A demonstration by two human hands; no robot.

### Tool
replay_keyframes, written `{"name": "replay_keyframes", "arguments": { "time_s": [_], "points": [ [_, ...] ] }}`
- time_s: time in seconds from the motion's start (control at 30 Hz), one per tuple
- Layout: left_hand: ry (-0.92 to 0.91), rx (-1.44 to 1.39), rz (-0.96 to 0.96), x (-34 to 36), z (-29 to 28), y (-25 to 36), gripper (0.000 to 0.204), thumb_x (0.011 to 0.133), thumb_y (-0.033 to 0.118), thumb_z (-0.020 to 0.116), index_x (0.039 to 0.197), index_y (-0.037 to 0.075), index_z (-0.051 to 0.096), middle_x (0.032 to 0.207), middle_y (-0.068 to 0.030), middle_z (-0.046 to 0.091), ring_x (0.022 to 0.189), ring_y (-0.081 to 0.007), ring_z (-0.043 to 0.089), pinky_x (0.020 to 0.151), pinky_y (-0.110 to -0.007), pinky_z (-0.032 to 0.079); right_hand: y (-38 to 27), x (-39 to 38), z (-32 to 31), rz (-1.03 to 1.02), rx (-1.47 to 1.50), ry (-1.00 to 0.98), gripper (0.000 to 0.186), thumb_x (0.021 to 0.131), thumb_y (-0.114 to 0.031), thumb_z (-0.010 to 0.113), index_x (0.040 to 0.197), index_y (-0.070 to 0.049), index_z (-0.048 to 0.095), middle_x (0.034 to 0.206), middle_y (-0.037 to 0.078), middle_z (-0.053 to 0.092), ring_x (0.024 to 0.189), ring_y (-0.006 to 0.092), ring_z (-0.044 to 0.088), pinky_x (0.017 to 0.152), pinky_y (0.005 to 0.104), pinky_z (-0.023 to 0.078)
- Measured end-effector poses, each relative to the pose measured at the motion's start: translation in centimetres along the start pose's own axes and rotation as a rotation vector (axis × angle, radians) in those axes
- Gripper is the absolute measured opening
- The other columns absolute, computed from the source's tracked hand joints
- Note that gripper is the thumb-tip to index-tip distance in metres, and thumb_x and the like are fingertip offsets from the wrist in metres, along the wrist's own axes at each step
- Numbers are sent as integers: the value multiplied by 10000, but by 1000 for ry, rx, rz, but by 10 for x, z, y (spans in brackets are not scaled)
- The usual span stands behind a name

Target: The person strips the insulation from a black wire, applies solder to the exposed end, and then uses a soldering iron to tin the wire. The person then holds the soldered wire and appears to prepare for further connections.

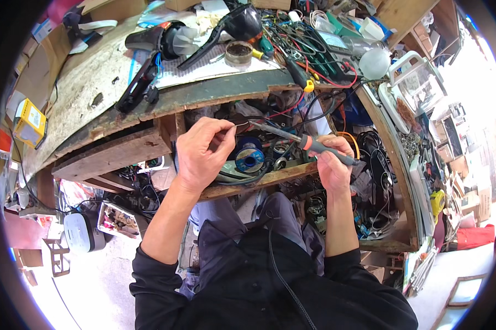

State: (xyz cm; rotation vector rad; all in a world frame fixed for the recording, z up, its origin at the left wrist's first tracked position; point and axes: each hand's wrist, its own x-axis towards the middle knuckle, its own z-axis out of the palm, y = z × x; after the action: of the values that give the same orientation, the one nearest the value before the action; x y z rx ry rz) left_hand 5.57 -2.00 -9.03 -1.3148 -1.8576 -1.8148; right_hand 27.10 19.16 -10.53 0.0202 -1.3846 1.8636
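Note:
My right hand [336,162] is closed around the grey and orange handle of a soldering iron [312,145], its metal shaft slanting up to the left. My left hand [205,151] pinches a thin wire [241,124] between thumb and fingertips. The iron's tip lies close to the wire; whether they touch cannot be made out. Both hands are over an open drawer, and below the iron sits a blue spool [249,159] among cables.
On the worn bench [99,91] lie a dismantled hair dryer's black housing [242,25], its fan part [176,41], a round tin [238,53] and tangled test leads. A yellow box [29,123] stands at the left. The drawer's wooden front edge [270,180] crosses before my lap.

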Motion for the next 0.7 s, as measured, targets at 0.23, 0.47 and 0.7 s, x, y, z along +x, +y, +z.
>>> {"name": "replay_keyframes", "arguments": {
  "time_s": [0.23,0.47,0.7],
  "points": [
    [-32,1,-9,1,1,3,135,815,-27,765,927,23,711,800,-62,670,621,-113,657,540,-229,516,0,0,0,-5,15,-6,263,811,44,749,1057,46,657,1038,214,673,899,295,683,814,411,581],
    [-36,8,8,1,0,3,132,819,-28,763,928,19,708,797,-65,671,617,-115,659,540,-228,518,0,0,0,2,-5,0,251,809,51,746,1046,46,662,1034,209,675,898,298,684,812,411,586],
    [-40,0,4,1,1,2,128,819,-28,762,927,14,709,802,-67,673,618,-116,663,542,-231,522,0,0,1,2,-13,1,240,807,50,751,1032,48,667,1033,208,675,895,299,685,801,414,592]
  ]
}}
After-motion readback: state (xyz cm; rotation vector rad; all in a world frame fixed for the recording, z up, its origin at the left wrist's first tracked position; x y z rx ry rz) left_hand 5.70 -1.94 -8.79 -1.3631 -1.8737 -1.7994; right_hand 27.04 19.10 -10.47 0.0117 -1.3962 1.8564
